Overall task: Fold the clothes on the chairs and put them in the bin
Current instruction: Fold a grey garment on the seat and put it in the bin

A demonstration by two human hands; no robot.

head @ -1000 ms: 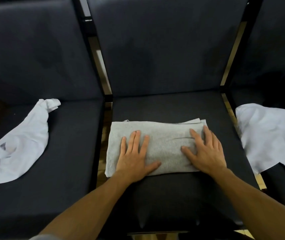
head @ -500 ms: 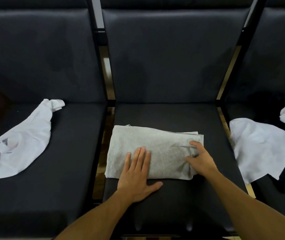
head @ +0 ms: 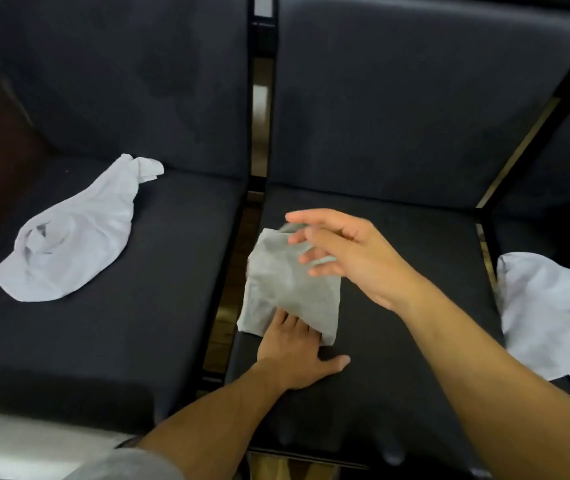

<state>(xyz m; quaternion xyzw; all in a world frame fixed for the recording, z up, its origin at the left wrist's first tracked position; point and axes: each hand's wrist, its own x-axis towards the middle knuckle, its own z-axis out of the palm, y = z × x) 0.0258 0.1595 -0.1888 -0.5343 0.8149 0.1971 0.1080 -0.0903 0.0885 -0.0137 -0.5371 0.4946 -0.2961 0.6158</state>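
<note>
A grey cloth (head: 287,292) lies folded into a narrow panel on the left part of the middle chair seat (head: 408,358). My left hand (head: 294,355) lies flat at the cloth's near edge, its fingertips hidden under the fabric and its thumb spread on the seat. Just above the cloth's far end hovers my right hand (head: 353,258), blurred, with its fingers spread and loosely extended and nothing visibly held. A crumpled white garment (head: 69,244) rests on the left chair. Another white garment (head: 546,317) lies on the right chair. No bin is in view.
Three dark upholstered chairs stand side by side with narrow gaps (head: 228,299) between the seats, showing the wooden floor. Their tall backrests (head: 398,98) close off the far side. A pale surface (head: 6,445) shows at the bottom left corner.
The cloth's right half has been folded over to the left, making it narrower. My right hand has let go of the edge and lifted above it. My left hand's fingers now sit under the fold.
</note>
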